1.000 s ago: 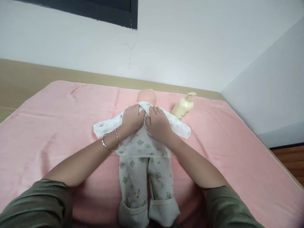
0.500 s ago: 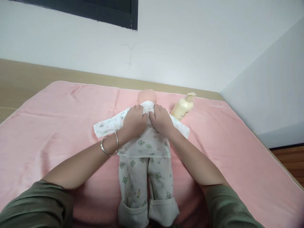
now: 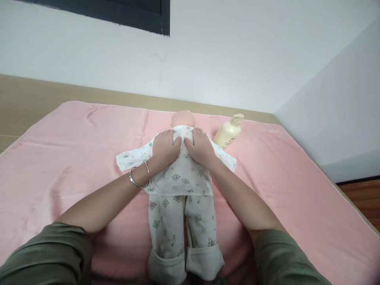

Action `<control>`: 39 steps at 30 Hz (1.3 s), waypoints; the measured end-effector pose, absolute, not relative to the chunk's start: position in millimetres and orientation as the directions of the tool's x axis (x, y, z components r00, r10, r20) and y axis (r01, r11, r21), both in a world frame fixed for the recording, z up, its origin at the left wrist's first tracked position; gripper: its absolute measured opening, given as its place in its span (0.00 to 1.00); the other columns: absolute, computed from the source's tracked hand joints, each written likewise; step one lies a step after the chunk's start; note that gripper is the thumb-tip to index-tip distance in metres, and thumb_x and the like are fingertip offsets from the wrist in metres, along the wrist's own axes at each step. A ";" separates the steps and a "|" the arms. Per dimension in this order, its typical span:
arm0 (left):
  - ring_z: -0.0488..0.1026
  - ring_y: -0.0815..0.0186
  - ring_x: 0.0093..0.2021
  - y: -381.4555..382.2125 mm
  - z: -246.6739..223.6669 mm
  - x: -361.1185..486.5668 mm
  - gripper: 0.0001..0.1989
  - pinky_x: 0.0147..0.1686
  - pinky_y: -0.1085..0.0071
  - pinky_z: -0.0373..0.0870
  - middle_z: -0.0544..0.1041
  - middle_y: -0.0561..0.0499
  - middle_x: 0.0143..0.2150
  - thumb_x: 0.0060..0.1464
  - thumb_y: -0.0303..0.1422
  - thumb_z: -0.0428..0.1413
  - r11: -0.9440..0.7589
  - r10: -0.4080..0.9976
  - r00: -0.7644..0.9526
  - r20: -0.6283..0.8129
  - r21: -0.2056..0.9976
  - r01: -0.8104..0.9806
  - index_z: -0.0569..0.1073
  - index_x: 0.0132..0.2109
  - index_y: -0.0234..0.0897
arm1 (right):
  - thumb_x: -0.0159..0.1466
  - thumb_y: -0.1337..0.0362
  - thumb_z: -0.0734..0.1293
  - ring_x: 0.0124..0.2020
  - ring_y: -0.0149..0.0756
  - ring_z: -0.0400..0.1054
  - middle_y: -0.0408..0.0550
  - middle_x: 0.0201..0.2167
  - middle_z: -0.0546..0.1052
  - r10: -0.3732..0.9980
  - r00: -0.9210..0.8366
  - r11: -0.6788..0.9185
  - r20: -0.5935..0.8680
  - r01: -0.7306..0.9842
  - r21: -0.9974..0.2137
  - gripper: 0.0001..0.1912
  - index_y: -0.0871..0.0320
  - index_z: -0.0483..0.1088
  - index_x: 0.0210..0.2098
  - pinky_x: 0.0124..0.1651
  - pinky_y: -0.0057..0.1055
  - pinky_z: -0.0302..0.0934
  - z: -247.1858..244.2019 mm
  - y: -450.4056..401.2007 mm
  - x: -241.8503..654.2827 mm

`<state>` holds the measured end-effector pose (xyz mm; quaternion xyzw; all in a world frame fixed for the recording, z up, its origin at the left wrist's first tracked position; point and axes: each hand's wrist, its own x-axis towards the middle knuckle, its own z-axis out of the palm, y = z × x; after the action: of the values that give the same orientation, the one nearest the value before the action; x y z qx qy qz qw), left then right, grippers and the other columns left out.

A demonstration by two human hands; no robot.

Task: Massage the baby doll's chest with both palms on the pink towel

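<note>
A baby doll (image 3: 183, 118) lies stretched out with its head away from me, dressed in a white printed top (image 3: 181, 178) and matching trousers (image 3: 169, 221) with turned-up cuffs. My left hand (image 3: 166, 147) lies flat on the left upper part of the doll's torso, thumb pointing inward. On the right upper part rests my right hand (image 3: 200, 147), fingers toward the doll's shoulder. Both thumbs nearly meet along the middle of the top. Neither hand grips anything. The doll's sleeves spread out to both sides. Its face cannot be seen.
A pale yellow pump bottle (image 3: 228, 133) lies tilted at the doll's right sleeve. Pink cloth (image 3: 89, 158) covers the wooden surface (image 3: 26, 89). A white wall (image 3: 222, 59) rises behind, with a dark frame (image 3: 142, 16) at the upper left.
Both hands have shifted slightly, with the thumbs sitting a little differently on the top. The cloth near the doll's neck looks smoother. The bottle and doll stay in place.
</note>
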<state>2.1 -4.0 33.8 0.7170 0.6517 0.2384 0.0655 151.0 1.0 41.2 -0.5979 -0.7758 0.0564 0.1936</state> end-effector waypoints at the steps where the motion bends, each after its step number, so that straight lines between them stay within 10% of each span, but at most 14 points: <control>1: 0.76 0.50 0.47 -4.0 33.0 2.1 0.17 0.47 0.57 0.68 0.80 0.38 0.45 0.64 0.37 0.42 -0.147 0.963 0.039 0.266 0.401 0.904 0.73 0.43 0.35 | 0.70 0.55 0.55 0.68 0.57 0.59 0.69 0.65 0.68 0.952 -0.201 0.271 0.230 0.903 -0.334 0.32 0.74 0.63 0.64 0.70 0.51 0.53 40.9 3.9 152.7; 39: 0.75 0.49 0.50 -4.0 28.9 2.0 0.21 0.53 0.55 0.69 0.80 0.38 0.48 0.64 0.38 0.42 -0.155 0.956 0.020 0.293 0.444 0.883 0.75 0.50 0.32 | 0.71 0.55 0.56 0.58 0.54 0.68 0.63 0.55 0.76 0.935 -0.185 0.285 0.301 0.899 -0.333 0.25 0.66 0.70 0.56 0.64 0.48 0.59 36.3 2.5 153.9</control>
<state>2.0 -4.0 28.9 0.7109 0.6466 0.2681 0.0683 153.9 2.5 36.3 -0.5967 -0.7686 0.0403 0.2273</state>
